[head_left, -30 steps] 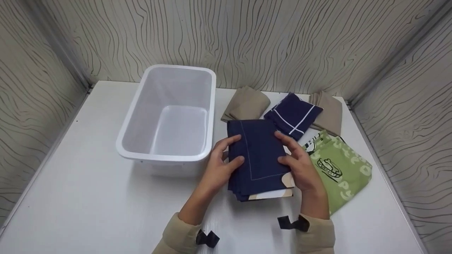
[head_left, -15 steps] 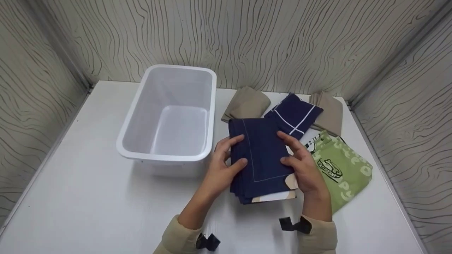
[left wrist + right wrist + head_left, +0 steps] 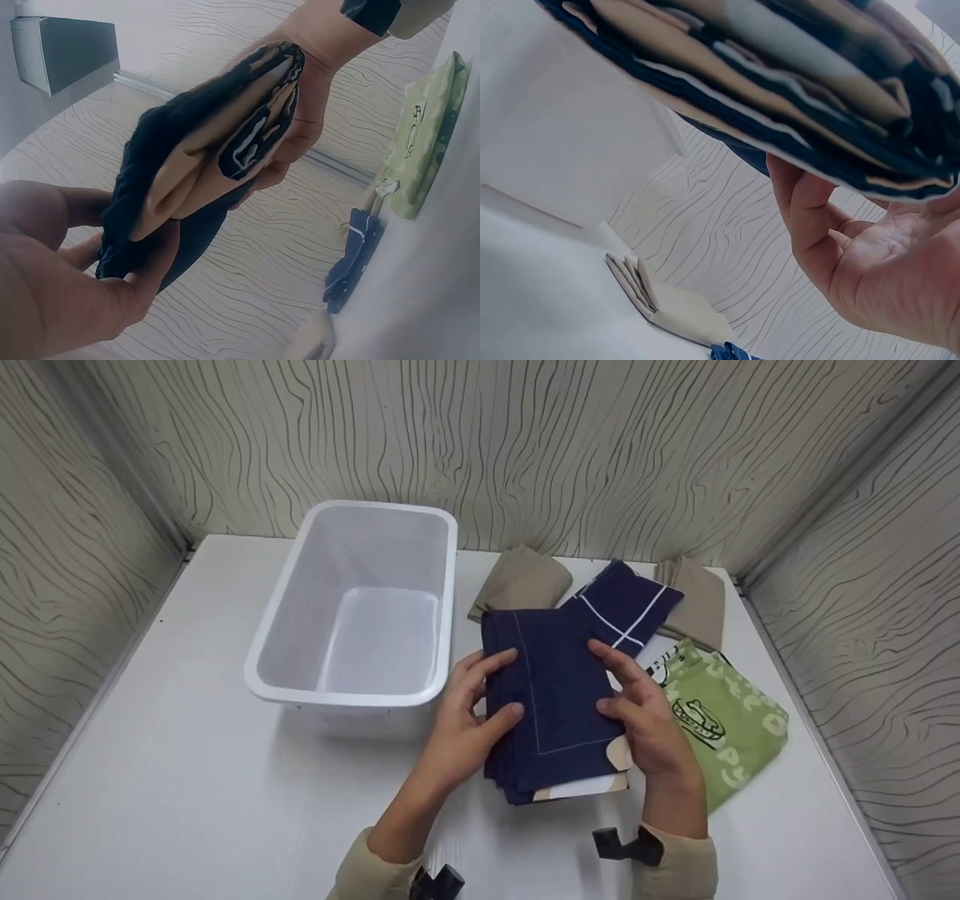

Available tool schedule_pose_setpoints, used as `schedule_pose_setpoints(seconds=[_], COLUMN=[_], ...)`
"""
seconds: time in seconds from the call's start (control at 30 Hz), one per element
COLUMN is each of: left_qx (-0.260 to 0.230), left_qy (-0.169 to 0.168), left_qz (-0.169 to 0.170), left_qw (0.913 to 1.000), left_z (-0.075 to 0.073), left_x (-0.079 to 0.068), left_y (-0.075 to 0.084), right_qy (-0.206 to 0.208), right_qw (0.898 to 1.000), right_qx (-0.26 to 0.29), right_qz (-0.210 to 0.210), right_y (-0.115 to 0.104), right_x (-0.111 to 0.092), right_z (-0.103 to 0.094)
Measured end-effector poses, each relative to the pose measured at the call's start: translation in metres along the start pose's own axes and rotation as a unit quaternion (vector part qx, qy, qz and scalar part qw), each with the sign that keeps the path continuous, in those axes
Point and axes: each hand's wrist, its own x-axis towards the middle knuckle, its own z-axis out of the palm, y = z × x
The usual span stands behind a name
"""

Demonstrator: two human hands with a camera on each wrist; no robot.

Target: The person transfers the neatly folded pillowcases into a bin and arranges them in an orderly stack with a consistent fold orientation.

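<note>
Both hands hold a thick folded navy cloth [image 3: 559, 690] above the table in the head view. It has a stitched border and a tan-and-white print at its lower right corner. My left hand [image 3: 472, 720] grips the left side, thumb on top. On the opposite edge my right hand [image 3: 649, 712] pinches it with thumb and forefinger over the top. From the left wrist, the cloth [image 3: 187, 165] shows its tan inner folds between the two hands. The right wrist view looks at the layered edges of the folded cloth [image 3: 780, 82], with fingers [image 3: 810, 206] underneath.
A white plastic tub [image 3: 349, 697] stands left of the hands. Behind and to the right lie folded cloths: a tan one [image 3: 525, 577], a navy one with white lines [image 3: 630, 604], another tan one [image 3: 697, 600] and a green printed one [image 3: 727, 727]. Patterned walls enclose the white table [image 3: 187, 780].
The hands keep their hold on the navy cloth. They and the cloth have shifted slightly downward in the head view; the tub and other cloths lie as before.
</note>
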Motion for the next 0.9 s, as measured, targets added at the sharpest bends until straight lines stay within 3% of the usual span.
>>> schedule_pose_setpoints(seconds=[0.23, 0.5, 0.9], left_qx=[-0.004, 0.007, 0.022], left_qy=[-0.002, -0.013, -0.006], left_qz=[0.011, 0.013, 0.023], left_qw=[0.9999, 0.9998, 0.9995], left_z=[-0.002, -0.006, -0.036], left_x=[-0.007, -0.013, -0.017], left_y=[0.006, 0.014, 0.036], right_qy=[-0.015, -0.006, -0.006], right_qw=[1.0, 0.999, 1.0], right_qx=[0.011, -0.03, 0.009], right_qz=[-0.004, -0.029, 0.006], right_y=[-0.002, -0.003, -0.002], right_x=[-0.003, -0.003, 0.013], right_z=[0.006, 0.012, 0.04])
